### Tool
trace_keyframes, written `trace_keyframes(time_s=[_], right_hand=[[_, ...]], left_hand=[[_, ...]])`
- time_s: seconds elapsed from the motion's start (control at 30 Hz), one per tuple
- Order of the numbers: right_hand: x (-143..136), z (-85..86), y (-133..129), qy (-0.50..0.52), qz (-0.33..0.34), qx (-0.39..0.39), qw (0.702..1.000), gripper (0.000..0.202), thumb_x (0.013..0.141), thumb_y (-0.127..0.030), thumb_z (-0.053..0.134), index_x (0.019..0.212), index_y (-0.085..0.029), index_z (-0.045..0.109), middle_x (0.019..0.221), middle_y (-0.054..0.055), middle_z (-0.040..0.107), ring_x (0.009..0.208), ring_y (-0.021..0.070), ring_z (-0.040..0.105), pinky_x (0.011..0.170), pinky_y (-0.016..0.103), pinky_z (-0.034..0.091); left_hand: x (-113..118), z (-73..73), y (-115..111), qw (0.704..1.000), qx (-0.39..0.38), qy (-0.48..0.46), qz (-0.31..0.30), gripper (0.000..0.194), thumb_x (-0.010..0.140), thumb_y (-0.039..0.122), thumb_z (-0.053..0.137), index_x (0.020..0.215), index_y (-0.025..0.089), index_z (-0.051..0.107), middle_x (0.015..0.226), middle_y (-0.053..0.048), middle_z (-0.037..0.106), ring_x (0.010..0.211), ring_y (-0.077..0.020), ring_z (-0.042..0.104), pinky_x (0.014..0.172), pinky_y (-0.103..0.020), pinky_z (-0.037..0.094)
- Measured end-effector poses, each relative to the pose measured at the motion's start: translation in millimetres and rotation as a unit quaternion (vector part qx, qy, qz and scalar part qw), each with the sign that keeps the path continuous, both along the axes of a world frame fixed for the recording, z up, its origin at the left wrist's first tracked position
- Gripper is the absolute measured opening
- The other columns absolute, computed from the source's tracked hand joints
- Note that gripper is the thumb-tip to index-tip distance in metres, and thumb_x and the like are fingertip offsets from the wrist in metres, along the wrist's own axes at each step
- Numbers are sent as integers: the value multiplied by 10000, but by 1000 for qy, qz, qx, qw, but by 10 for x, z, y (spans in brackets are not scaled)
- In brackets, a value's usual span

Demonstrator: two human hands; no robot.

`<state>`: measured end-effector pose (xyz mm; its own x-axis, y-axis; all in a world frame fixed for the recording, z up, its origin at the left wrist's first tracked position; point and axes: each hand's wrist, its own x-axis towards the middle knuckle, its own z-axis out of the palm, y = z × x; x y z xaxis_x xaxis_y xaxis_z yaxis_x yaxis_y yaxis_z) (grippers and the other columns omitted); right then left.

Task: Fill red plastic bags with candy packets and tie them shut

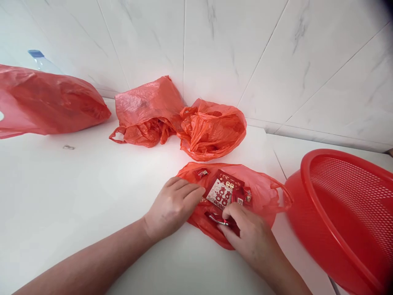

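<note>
A red plastic bag (260, 188) lies open on the white surface. Inside it are a red and white printed packet (220, 192), a small red wrapped piece (201, 173) and more red wrapped pieces (245, 195) at the right. My left hand (177, 205) is closed on the bag's left edge, fingers bent over it. My right hand (245, 231) reaches into the front of the bag, thumb and forefinger closed around a dark red wrapper with a silvery edge (216, 218).
Behind stand two crumpled red bags (147, 106) (215, 129) against the tiled wall. A larger red bag (52, 102) lies at the left, a blue-capped bottle (37, 55) behind it. A red mesh basket (322, 217) stands at the right. A small clear piece (68, 147) lies left.
</note>
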<state>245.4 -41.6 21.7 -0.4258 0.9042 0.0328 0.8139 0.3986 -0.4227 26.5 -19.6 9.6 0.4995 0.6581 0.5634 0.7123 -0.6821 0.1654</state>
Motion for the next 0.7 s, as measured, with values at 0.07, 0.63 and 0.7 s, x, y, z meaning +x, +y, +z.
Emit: trace_keyframes(time_s=[0.07,0.63,0.7], right_hand=[[-6,3,-9,8,4,-13,1000,138,775,-125,565,758,-222,470,700,-50,565,608,119,550,549,238,419],[-21,28,22,15,-15,-81,997,113,803,-163,536,773,-228,448,716,-51,575,627,127,551,573,244,399],[-27,45,27,18,-19,-95,995,104,807,-169,531,774,-229,453,722,-53,583,634,127,557,579,243,402]], left_hand=[[2,-3,22,998,-39,35,36,139,898,192,486,957,169,610,809,-46,682,765,-177,595,777,-366,416],[85,5,-12,984,-152,18,93,109,793,187,558,690,182,521,695,9,587,713,-164,504,930,-441,322],[79,-12,-13,981,-171,-11,93,57,792,159,557,744,186,541,684,18,606,710,-160,521,927,-428,325]])
